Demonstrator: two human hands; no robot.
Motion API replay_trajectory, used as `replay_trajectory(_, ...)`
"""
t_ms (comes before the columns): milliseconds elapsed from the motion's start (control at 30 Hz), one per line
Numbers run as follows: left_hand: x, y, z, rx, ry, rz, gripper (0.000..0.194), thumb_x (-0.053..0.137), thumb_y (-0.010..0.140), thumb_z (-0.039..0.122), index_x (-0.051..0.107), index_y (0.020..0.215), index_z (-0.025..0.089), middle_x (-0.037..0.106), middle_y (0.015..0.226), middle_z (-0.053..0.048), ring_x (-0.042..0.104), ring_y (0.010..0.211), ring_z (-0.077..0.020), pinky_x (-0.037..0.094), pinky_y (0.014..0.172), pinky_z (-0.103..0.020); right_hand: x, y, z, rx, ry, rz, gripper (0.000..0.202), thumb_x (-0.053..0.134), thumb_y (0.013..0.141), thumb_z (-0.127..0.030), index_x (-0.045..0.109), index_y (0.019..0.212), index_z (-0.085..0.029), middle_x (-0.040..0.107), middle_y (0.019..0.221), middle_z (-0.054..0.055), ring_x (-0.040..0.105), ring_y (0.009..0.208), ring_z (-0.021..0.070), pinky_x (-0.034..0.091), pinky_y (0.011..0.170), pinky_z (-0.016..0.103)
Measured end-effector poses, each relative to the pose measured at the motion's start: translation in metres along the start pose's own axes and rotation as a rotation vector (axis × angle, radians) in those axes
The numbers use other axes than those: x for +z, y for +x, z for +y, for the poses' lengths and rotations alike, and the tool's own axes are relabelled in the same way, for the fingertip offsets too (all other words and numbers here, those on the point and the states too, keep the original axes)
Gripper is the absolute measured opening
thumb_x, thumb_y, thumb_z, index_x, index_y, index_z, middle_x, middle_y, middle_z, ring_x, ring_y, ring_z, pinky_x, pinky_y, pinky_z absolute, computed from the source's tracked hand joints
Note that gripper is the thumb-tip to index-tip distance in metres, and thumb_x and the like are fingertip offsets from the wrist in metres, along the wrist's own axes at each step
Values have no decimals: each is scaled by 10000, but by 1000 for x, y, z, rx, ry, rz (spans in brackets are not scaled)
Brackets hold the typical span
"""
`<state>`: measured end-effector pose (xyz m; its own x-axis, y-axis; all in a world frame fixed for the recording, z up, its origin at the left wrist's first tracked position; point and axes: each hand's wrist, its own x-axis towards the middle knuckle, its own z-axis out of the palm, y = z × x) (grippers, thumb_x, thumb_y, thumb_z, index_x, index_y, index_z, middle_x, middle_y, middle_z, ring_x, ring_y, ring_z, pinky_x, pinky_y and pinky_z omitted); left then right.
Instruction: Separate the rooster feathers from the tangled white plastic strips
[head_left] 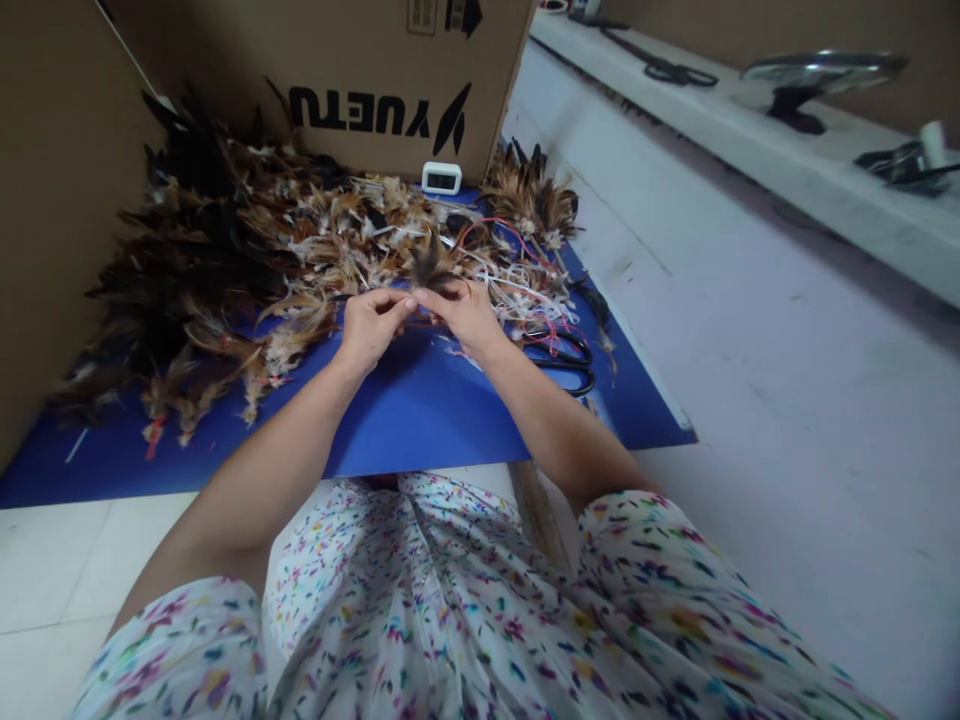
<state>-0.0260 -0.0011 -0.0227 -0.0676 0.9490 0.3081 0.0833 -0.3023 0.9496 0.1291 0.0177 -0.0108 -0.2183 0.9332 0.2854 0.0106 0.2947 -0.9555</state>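
Note:
My left hand (373, 322) and my right hand (463, 312) meet fingertip to fingertip above the front of a blue board (427, 420). A small bunch of brown and dark feathers (429, 264) stands up from between the fingers of my right hand, which pinches its lower end. My left thumb and forefinger are pressed together at the same spot; whatever lies between them is too small to make out. Just beyond both hands spreads a big heap of brown and black feathers (315, 225). White and pink ties (517, 285) lie tangled beside my right hand.
Black-handled scissors (574, 365) rest by my right wrist. A small white digital clock (441, 179) stands at the back, before a large cardboard box (337, 60). More upright feather bunches (534, 195) sit at the back right. A white wall (675, 280) with a ledge (720, 130) runs along the right.

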Motion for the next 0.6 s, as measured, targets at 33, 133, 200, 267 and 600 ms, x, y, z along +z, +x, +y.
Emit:
replay_trajectory(33,0,0,0,1,3,0,345,802,709,522,732,710,184,538,472,29,432,412,-74,323,429,-213,0,1,1,7,5,6,523,783,707,-652,534,612,-202,503,557,-44,439,538,90,416,533,260)
replay_trajectory(133,1,-1,2,-18,-7,-8,357,803,699,530,727,709,181,546,480,25,441,415,-75,333,429,-211,1,2,3,30,36,17,490,794,728,-598,528,614,-202,497,564,-43,438,544,95,405,541,263)
replay_trajectory(200,2,-2,5,-52,-45,-29,382,815,671,547,720,699,178,576,504,16,444,418,-72,338,422,-208,0,2,3,40,48,10,489,797,733,-582,522,598,-202,502,559,-40,439,539,94,395,539,264)
replay_trajectory(267,2,-3,9,-99,-114,-68,417,833,633,569,712,691,174,631,570,-4,455,432,-68,344,413,-204,0,3,2,49,72,-4,495,806,715,-585,525,586,-199,530,565,-32,451,536,91,391,534,262)
replay_trajectory(600,-4,-3,20,-340,-322,-282,423,892,576,511,690,726,171,710,753,-42,490,482,-56,345,414,-188,-5,0,-5,93,185,-97,522,869,577,-642,608,617,-192,621,609,-18,566,590,106,510,593,267)
